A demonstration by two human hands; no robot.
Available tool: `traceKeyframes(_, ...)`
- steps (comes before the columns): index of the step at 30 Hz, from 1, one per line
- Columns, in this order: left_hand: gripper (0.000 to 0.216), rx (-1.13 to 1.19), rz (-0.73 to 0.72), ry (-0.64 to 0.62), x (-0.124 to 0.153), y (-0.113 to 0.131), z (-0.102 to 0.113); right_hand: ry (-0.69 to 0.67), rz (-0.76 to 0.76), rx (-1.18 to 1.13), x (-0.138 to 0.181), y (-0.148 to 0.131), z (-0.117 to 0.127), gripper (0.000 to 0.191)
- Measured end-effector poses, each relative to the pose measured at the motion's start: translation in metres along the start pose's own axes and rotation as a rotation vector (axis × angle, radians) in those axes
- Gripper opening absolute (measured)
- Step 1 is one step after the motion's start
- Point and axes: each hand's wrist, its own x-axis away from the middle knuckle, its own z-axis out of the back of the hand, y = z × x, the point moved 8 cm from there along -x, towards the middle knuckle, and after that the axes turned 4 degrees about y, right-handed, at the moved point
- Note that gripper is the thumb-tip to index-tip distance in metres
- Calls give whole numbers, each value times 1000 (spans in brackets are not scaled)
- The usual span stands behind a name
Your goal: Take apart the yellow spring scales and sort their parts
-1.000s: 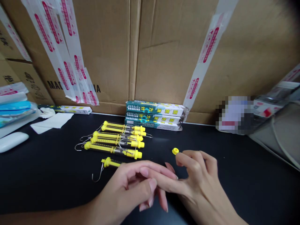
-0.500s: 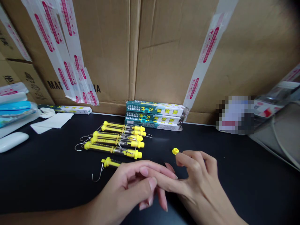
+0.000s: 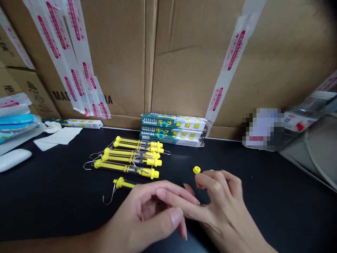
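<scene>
Two taped cardboard cartons (image 3: pixel 184 52) wall off the back of a black table (image 3: pixel 276 203), where a person works bare-handed. The left hand (image 3: pixel 147 214) reaches in from the lower left. Its fingers are loosely curled, with the thumb held apart and the forefinger stretched across the fingers of the right hand (image 3: pixel 218 200). The right hand rests on the table with its knuckles raised and its fingers bent. The two hands touch at the fingertips. Whether either hand grips anything cannot be told from here, as the palms face away.

At the foot of the cartons lies a stack of teal packs (image 3: pixel 173 129), printed in yellow and white. Far to the left are a sheet of white paper (image 3: pixel 59 136) and a single long pack (image 3: pixel 76 122) against the carton.

In front of the stack, four yellow spring scales (image 3: pixel 129 156) lie side by side, their wire hooks pointing left. A fifth spring scale (image 3: pixel 121 182) lies nearer the person. Its yellow end and hook show just left of the left hand, and the rest of it runs out of sight behind the fingers.

A small yellow cap (image 3: pixel 196 170) sits alone on the table, just beyond the right hand's fingertips and apart from the scales.
</scene>
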Motion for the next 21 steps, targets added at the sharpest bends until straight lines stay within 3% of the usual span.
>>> traceKeyframes(12, 22, -133, 53, 36, 2, 3, -3, -78, 0, -26, 8, 2, -4, 72)
traceKeyframes(21, 19, -148, 38, 79, -1, -1, 1, -61, -15, -56, 7, 4, -3, 70)
